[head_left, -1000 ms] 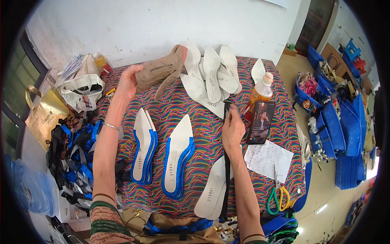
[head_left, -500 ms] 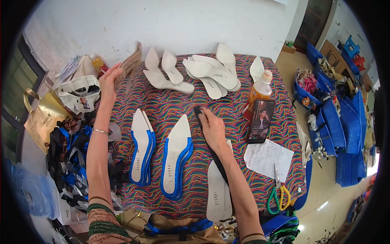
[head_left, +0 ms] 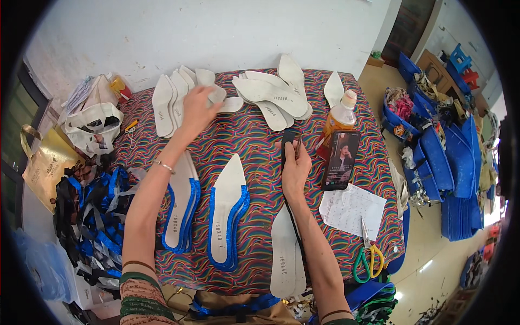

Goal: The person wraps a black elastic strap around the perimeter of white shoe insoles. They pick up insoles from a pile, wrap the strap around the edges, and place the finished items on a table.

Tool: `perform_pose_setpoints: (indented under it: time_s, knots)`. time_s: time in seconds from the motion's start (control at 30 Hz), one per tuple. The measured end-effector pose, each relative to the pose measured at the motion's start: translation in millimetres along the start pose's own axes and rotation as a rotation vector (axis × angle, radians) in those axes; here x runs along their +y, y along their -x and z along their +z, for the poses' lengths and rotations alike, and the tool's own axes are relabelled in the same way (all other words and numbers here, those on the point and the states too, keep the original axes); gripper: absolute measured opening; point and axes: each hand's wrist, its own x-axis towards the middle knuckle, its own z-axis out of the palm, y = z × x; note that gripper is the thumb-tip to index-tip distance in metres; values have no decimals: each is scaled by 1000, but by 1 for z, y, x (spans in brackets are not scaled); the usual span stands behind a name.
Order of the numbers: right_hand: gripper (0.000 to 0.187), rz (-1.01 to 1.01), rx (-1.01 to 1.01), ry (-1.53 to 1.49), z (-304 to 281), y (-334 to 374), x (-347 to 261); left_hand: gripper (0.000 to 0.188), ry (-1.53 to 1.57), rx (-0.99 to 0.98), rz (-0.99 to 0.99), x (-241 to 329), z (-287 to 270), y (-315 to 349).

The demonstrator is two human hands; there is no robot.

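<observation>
At the back left of the table, my left hand point(head_left: 198, 111) has its fingers curled on a white insole point(head_left: 219, 95) in a loose group. Beside it, several white insoles point(head_left: 164, 105) lean in an overlapping row. My right hand point(head_left: 297, 161) pinches a long black strip point(head_left: 290, 138), which runs down beneath my wrist and forearm. Below that forearm lie plain white insoles point(head_left: 281, 254), partly covered. Two stacks of pointed insoles, a left stack point(head_left: 180, 211) and a middle stack point(head_left: 227, 216), have glittery blue edging around the heel and sides.
More white insoles point(head_left: 276, 95) are piled at the back. On the right stand a bottle point(head_left: 341, 115) and a phone point(head_left: 341, 162), with a paper sheet point(head_left: 346, 211) and scissors point(head_left: 367, 254) nearer me. Ribbon scraps point(head_left: 97, 216) hang at the left; blue bins point(head_left: 455, 162) fill the right floor.
My left hand has moved right from the table's back left corner to the insole group. A row of insoles now lies at the back left. My right hand has shifted slightly right with the strip.
</observation>
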Motion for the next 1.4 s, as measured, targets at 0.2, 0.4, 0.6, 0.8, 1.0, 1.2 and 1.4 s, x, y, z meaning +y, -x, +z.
perform_pose_setpoints:
  time_s: [0.2, 0.4, 0.6, 0.8, 1.0, 1.2, 1.4]
  knots:
    - [22, 27, 78, -102, 2, 7, -14, 54, 214, -377, 397, 121, 64, -50]
    - [19, -114, 164, 21, -7, 2, 5, 53, 99, -431, 486, 136, 99, -45]
    - [16, -129, 190, 53, -8, -4, 8, 48, 366, -359, 473, 126, 86, -32]
    - [16, -107, 188, -30, -6, -3, 4, 49, 280, -501, 515, 132, 72, -27]
    - [17, -47, 142, 88, -10, -7, 12, 55, 315, -516, 546, 124, 58, -12]
    - [16, -353, -23, 271, 1, -14, 28, 59, 376, -457, 540, 88, 45, 1]
    - [18, -155, -39, 175, 2, -6, 15, 57, 291, -595, 539, 74, 45, 3]
